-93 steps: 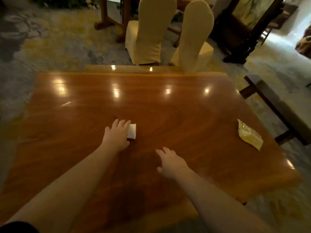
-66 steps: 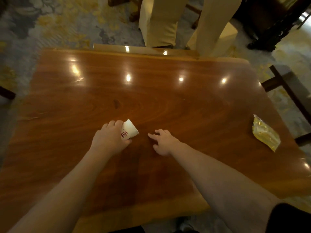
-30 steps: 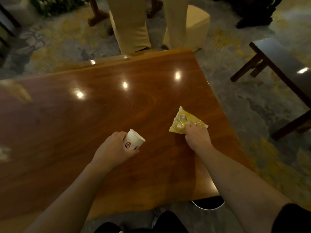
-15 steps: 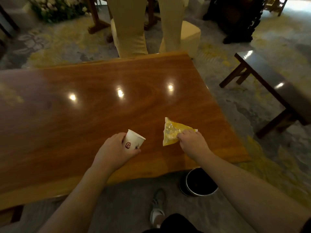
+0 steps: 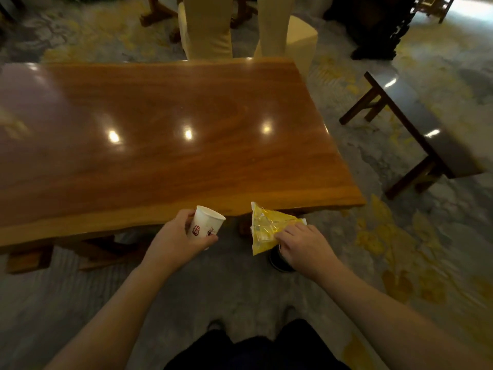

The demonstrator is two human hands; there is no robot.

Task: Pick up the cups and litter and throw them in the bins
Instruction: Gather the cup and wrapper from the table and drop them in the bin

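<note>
Right grip (image 5: 301,244) pinches a yellow wrapper (image 5: 266,227), hanging lengthwise directly over a dark bin (image 5: 278,263) on the floor, mostly hidden beneath that hand. Left grip (image 5: 177,240) is wrapped around a white paper cup (image 5: 206,225), upright beside the bench (image 5: 160,145) edge, farther from the bin.

Glossy wood table (image 5: 186,161); paper cup (image 5: 206,225); crinkly plastic wrapper (image 5: 264,228).

A long polished wooden table (image 5: 170,134) stands on patterned carpet (image 5: 416,236), its glossy top bare but for ceiling-light reflections, a dark bin (image 5: 278,263) on the floor beside it.
</note>
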